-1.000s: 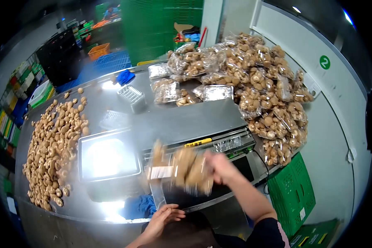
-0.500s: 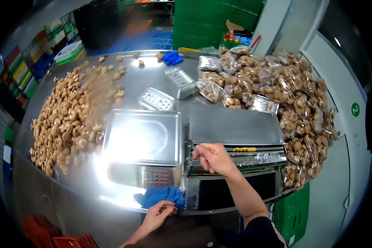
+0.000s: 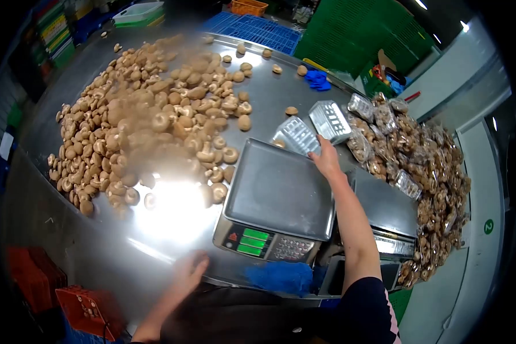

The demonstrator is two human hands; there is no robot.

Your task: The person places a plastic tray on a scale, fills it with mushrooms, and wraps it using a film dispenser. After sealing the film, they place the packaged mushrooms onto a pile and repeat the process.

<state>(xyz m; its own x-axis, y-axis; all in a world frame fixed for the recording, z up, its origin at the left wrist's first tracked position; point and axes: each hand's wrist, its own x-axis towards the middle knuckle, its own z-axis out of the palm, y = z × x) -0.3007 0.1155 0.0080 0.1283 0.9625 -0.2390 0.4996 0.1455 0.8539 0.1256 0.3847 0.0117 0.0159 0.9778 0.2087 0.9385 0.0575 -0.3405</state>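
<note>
My right hand (image 3: 327,160) reaches past the scale and pinches the near edge of a clear plastic tray (image 3: 297,136). A second clear tray (image 3: 331,121) lies just beyond it to the right. My left hand (image 3: 189,272) hovers near the front edge of the steel table, blurred by motion, so its fingers are unclear. Between the hands stands the scale (image 3: 281,189), its pan bare and its green display lit. In front of the scale is a crumpled blue cloth (image 3: 281,277). Loose mushrooms (image 3: 106,126) are heaped left of the scale.
Wrapped packs of mushrooms (image 3: 436,195) are piled on the right beside the wrapping machine (image 3: 384,200). Blue gloves (image 3: 317,81) lie near the far table edge (image 3: 264,47). A red crate (image 3: 89,309) stands below at the front left.
The view has turned left. My right hand has moved from above the wrapping machine to the clear tray and taken its edge. My left hand has left the blue cloth, moving left. The scale display now shows green.
</note>
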